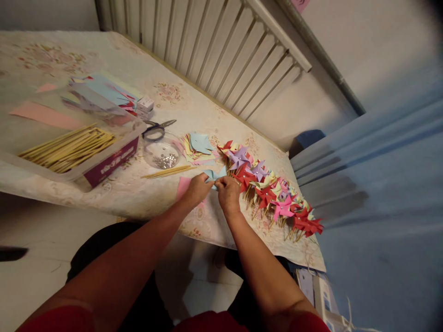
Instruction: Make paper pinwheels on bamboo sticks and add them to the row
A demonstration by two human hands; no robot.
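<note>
Between my two hands is a light blue paper pinwheel [215, 175], its blades folded inward. My left hand [199, 188] pinches it from the left side. From the right, my right hand [229, 191] grips its middle, the fingertips close to those of the left. Whether a pin or a stick is at its centre I cannot tell. A pink paper square [183, 186] lies on the table partly behind my left hand. Just beyond are several thin wooden sticks [169, 171] and a stack of cut paper squares [200, 144].
Finished pinwheels [266, 196] on sticks crowd the table's right side. A round clear dish [162, 157] holds metal pins, with scissors [159, 129] behind it. At left, a plastic box [110, 161] holds sticks; coloured paper [107, 90] lies beyond. A radiator [207, 50] borders the far edge.
</note>
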